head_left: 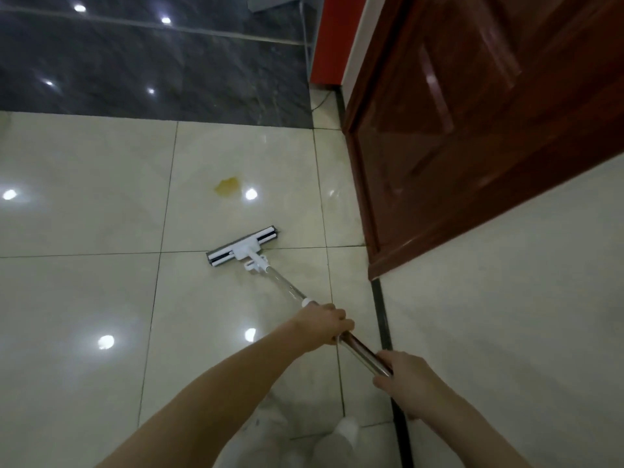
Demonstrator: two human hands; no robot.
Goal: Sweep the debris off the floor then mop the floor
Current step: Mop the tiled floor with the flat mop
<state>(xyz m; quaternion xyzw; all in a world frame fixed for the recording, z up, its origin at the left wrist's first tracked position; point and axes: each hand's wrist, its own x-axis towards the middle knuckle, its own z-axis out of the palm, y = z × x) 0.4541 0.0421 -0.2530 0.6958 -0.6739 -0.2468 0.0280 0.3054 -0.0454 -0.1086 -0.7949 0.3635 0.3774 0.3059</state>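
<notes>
1. A flat mop with a white plastic head, grey pad and shiny metal pole (243,249) lies with its head flat on the glossy cream tiled floor (84,298), straddling a grout line between 2 tiles near the middle of the view.
2. The mop pole slants from the head down and to the right, toward the person.
3. The left hand (326,327) is closed around the pole just below a white collar, knuckles up, with the bare forearm reaching in from the lower left.
4. The right hand (403,376) is wrapped around the pole's upper end, nearer the body, fingers curled under the metal.
5. The 2 hands are near each other, with a short stretch of bare metal pole showing between them.
6. A yellowish stain (227,186) sits on the tile beyond the mop head, apart from the pad, with a bright ceiling-light reflection just to its right.
7. A glossy reddish-brown wooden door (472,130) stands open on the right, its lower corner near a dark threshold strip (385,332) that runs beneath the pole.
8. A band of dark grey marble-look tiles (152,62) crosses the far side of the floor.
9. A white shoe (346,430) shows at the bottom edge, beside the threshold strip.
</notes>
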